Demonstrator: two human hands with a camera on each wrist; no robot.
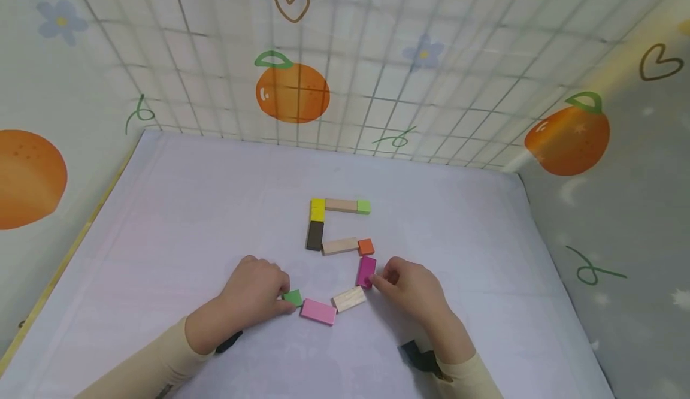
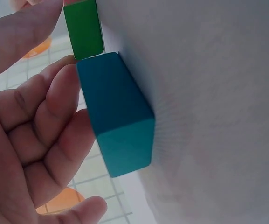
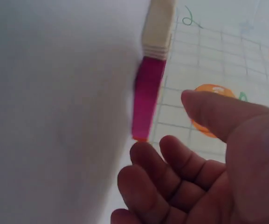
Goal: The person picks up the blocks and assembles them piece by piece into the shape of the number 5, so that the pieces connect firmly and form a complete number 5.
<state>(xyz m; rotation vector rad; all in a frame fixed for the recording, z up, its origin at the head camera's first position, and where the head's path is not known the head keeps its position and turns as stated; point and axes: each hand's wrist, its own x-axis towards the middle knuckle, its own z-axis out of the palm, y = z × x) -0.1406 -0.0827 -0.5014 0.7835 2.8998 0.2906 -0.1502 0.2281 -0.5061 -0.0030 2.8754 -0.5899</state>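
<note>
My left hand [image 1: 250, 291] pinches a small green block [image 1: 293, 298] between thumb and forefinger at the near left end of a row of blocks. A teal block [image 2: 115, 116] lies by its other curled fingers; the hand hides it in the head view. Right of the green block come a pink block [image 1: 318, 311], a pale wooden block [image 1: 349, 299] and a magenta block [image 1: 366, 272]. My right hand [image 1: 412, 288] is beside the magenta block, fingers loosely bent and thumb apart from them in the right wrist view, holding nothing.
Farther back, an orange block [image 1: 366, 247], a wooden block [image 1: 340, 246], a dark block [image 1: 315, 235], yellow blocks [image 1: 318, 209], another wooden block [image 1: 341, 206] and a light green block [image 1: 363, 207] continue the line on the white tabletop [image 1: 458, 225]. A patterned curtain [image 1: 356, 111] stands behind.
</note>
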